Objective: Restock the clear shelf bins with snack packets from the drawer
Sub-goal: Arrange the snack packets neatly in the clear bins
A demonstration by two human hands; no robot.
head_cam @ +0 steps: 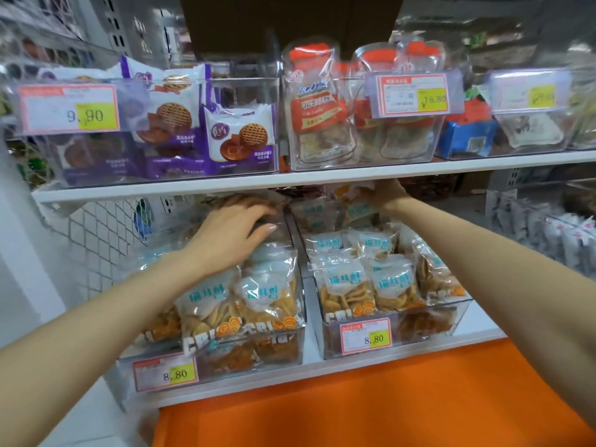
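The left hand [232, 227] rests with loose, spread fingers on the snack packets [206, 304] piled in the left clear bin [251, 356] on the lower shelf [311, 337]. The right hand [387, 195] is at the back of the right bin [425, 327], just under the upper shelf [161, 188], its fingers pinching a packet [353, 190].

A shop, snack aisle by the look of it. White shelves [154, 188] are carrying clear bins [248, 88] crammed w/ rows of identical snack packets [342, 291]. Bin fronts are showing printed prices: 9.90 tag [69, 108] up & left of the left hand [235, 222], 16.80 tag [413, 94] above the right hand [387, 193], 8.80 tags [366, 336] below both.
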